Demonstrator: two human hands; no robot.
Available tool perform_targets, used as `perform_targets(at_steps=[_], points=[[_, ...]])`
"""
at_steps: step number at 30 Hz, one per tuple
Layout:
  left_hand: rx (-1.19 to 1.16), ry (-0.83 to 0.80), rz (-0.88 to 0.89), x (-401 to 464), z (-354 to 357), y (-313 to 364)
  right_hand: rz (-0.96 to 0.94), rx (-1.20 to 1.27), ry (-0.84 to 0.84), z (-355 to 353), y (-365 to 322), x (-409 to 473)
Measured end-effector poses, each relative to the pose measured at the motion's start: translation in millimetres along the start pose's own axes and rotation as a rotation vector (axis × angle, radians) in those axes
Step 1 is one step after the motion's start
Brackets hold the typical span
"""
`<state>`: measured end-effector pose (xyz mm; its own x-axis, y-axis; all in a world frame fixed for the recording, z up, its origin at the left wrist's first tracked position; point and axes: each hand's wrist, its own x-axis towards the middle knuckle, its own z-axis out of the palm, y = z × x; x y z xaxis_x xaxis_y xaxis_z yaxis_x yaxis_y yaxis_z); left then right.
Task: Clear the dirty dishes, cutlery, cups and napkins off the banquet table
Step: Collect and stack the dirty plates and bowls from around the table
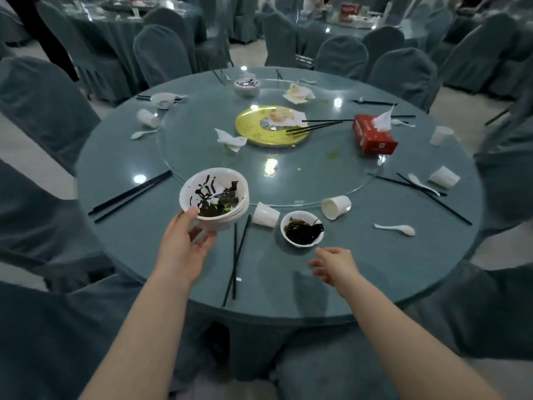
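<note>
Left hand (184,246) is gripping a stack of white bowls (215,197) from below, thumb curled over the near rim, fingers wrapping the underside. The stack is sitting tilted, lifted off the table; the top bowl is holding dark seaweed-like scraps, black sauce smears and a bit of green.

Right hand (334,267) is hovering just above the round table (375,269), fingers loosely curled, holding nothing, not touching anything. Just beyond its fingertips a single white bowl (302,228) is sitting upright on the table, with a pool of dark greens and sauce in it.

Between the two hands a pair of black chopsticks (235,264) is lying crossed on the table. Just past the single bowl, two white paper cups are lying on their sides: one (266,215) to its left, one (336,207) to its right, inside of the latter looking empty. A white spoon (396,228) is lying further right of the fingers.

Further out, on the glass turntable (202,157): a gold plate (253,127) carrying crumpled napkin and chopsticks, a loose napkin (230,140) just beside it, a red tissue box (373,135) with a tissue sticking up. At the far rim, another stack of bowls (246,85), contents too small to tell.

More tipped cups, spoons and chopsticks are lying around the table edge.
</note>
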<state>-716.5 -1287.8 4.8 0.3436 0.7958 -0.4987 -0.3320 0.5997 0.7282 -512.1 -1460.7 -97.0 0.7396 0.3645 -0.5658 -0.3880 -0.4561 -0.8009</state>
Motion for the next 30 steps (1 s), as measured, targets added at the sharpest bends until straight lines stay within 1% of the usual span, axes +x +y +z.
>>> perform_targets(at_steps=[4, 8, 12, 14, 16, 18, 22, 25, 30], points=[[-0.040, -0.014, -0.014, 16, 8, 23, 0.056, -0.028, 0.084, 25, 9, 28], [-0.034, -0.026, -0.010, 28, 9, 32, 0.059, -0.008, 0.170, 41, 5, 52], [0.026, 0.001, 0.002, 40, -1, 39, 0.099, 0.028, 0.174, 47, -5, 65], [0.053, 0.023, 0.028, 44, -3, 43, 0.066, 0.044, 0.196, 49, -17, 64], [0.080, 0.028, 0.057, 46, -4, 49, -0.016, 0.064, 0.204, 51, -35, 56], [0.102, 0.027, 0.091, 49, -4, 56, -0.109, 0.074, 0.159, 56, -59, 45], [0.120, 0.014, 0.169, 54, -9, 78, -0.252, 0.064, -0.022, 83, -122, 17], [0.129, 0.019, 0.206, 56, -23, 96, -0.357, 0.079, -0.182, 117, -160, -12], [0.181, 0.048, 0.267, 60, -53, 128, -0.499, 0.055, -0.416, 189, -202, -65]])
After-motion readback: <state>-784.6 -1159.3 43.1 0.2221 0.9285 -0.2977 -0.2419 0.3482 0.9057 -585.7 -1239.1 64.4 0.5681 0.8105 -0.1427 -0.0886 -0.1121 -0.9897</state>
